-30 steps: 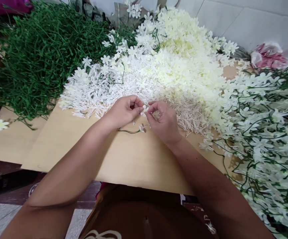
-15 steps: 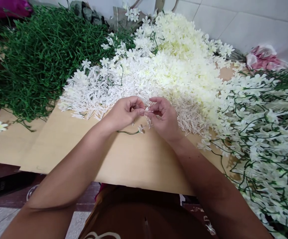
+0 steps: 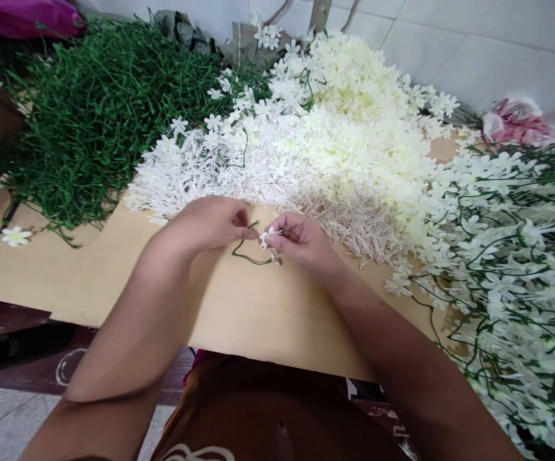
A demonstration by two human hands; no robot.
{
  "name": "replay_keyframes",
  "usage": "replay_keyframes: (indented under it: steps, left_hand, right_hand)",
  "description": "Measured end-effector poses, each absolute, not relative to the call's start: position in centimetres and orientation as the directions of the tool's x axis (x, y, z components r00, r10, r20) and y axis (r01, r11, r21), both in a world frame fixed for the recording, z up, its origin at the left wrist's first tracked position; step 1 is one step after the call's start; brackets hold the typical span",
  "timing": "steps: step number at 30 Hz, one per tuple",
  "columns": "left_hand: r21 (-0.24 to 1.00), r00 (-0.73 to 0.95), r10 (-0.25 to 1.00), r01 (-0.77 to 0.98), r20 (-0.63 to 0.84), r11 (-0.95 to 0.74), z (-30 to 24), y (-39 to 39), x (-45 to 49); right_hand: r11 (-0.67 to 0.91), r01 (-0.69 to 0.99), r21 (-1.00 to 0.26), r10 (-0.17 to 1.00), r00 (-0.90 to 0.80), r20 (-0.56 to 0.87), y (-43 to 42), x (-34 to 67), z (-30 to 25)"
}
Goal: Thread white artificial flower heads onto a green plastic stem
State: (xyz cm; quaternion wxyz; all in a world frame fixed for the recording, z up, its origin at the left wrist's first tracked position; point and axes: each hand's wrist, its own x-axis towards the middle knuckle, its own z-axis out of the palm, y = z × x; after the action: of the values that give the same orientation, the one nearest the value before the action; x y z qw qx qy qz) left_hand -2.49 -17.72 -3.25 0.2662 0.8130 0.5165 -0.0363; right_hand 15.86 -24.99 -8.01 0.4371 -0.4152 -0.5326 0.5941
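My left hand (image 3: 207, 223) is closed in a pinch on the upper end of a thin green stem (image 3: 244, 256) that curves down over the tan board (image 3: 239, 314). My right hand (image 3: 299, 242) is closed on a small white flower (image 3: 265, 237) held right at the stem's tip. A second small flower sits at the stem's lower end, just below my right fingers. Both hands meet over the board's middle, at the near edge of a pile of white stamens (image 3: 219, 173).
A heap of green stems (image 3: 99, 109) lies at the left. Cream petals (image 3: 358, 121) are piled behind the stamens. Finished flower sprays (image 3: 512, 256) cover the right side. One loose flower (image 3: 16, 236) lies at the left, a pink bag (image 3: 517, 121) at the far right.
The stem that lay on the board is now lifted by my left hand. My right hand brought the white flower down to its tip. Both hands moved slightly toward me.
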Motion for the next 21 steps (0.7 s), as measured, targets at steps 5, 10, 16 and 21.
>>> replay_keyframes:
  steps: [5,10,16,21]
  left_hand:
    - [0.307,0.476,0.84,0.866,-0.26,-0.396,-4.5,-18.1,-0.7]
    - [0.409,0.496,0.857,0.817,-0.142,-0.406,-5.3,-17.4,-1.3]
    - [0.486,0.53,0.842,0.766,-0.104,-0.422,-5.5,-17.0,-1.0]
    - [0.569,0.536,0.843,0.709,-0.05,-0.417,-6.0,-16.9,-1.3]
  right_hand:
    - [0.007,0.117,-0.993,0.964,-0.265,-0.025,-24.8,15.7,-8.4]
    - [0.156,0.322,-0.934,0.985,-0.118,0.124,-24.6,16.6,-8.2]
    - [-0.004,-0.054,-0.999,0.958,-0.287,0.012,-24.8,15.8,-7.8]
    - [-0.019,-0.088,-0.996,0.996,-0.093,-0.011,-23.8,16.1,-8.9]
